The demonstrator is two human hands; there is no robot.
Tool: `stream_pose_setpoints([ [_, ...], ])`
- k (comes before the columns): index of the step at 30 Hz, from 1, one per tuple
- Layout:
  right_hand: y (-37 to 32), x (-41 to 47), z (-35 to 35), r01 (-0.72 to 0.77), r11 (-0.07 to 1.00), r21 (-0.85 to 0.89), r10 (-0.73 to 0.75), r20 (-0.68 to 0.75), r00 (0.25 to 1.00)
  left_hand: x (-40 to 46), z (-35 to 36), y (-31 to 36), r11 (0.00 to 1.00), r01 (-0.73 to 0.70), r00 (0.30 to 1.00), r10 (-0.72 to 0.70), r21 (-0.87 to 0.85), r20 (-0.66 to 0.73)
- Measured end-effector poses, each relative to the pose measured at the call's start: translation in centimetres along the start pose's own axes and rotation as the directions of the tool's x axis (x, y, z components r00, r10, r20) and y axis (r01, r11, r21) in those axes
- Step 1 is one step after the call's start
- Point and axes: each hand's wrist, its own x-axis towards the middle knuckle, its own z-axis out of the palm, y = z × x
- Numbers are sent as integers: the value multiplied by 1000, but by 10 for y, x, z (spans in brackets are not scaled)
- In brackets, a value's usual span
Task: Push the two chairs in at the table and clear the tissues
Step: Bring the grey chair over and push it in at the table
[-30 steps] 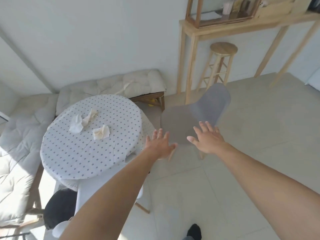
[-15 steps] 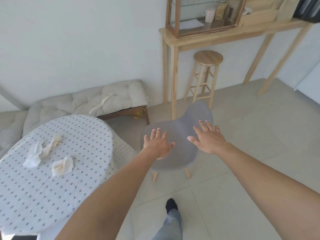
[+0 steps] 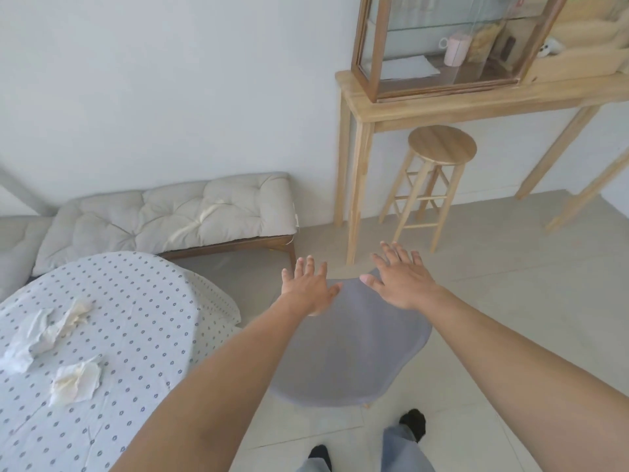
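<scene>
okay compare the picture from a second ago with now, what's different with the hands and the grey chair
The person has stepped up to the grey chair, so it now sits lower and nearer in the head view, with the table off at the left edge. The left hand and right hand have stayed open and spread over the chair's top, gripping nothing. The tissues lie on the table as before.

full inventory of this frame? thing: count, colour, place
table: 1, white spotted cloth, lower left
tissues: about 3, white, crumpled on the table
chair: 1, grey, centre, under the hands
bench: 1, beige cushion, against wall
stool: 1, light wood, under console
console: 1, light wood, upper right
glass cabinet: 1, brown frame, on console
mug: 1, pink, inside cabinet
left hand: open, over chair
right hand: open, over chair
feet: 2, dark socks, bottom
</scene>
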Motion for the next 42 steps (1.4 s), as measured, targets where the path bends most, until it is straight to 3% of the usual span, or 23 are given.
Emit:
stream_pose_setpoints([
  [7, 13, 104, -2, 286, 956, -62, -278, 112, 954, 41, 13, -1, 954, 267, 963, -263, -133, 51],
  [12, 13, 144, -6, 539, 832, -128, -512, 194, 837, 37, 24, 22, 834, 489, 872, -478, -256, 107],
  [19, 31, 152, 5, 707, 687, -167, -672, 222, 706, 9, 50, 77, 656, 652, 742, -655, -380, 142],
  [26, 80, 128, 24, 786, 586, -199, -730, 293, 618, -14, 81, 140, 556, 708, 674, -715, -435, 184],
  [32, 116, 116, 30, 844, 487, -225, -733, 420, 535, -17, 114, 220, 511, 711, 666, -710, -482, 229],
  [42, 169, 148, 63, 970, 212, -116, -773, 587, 239, 41, 123, 309, 428, 771, 605, -723, -472, 333],
])
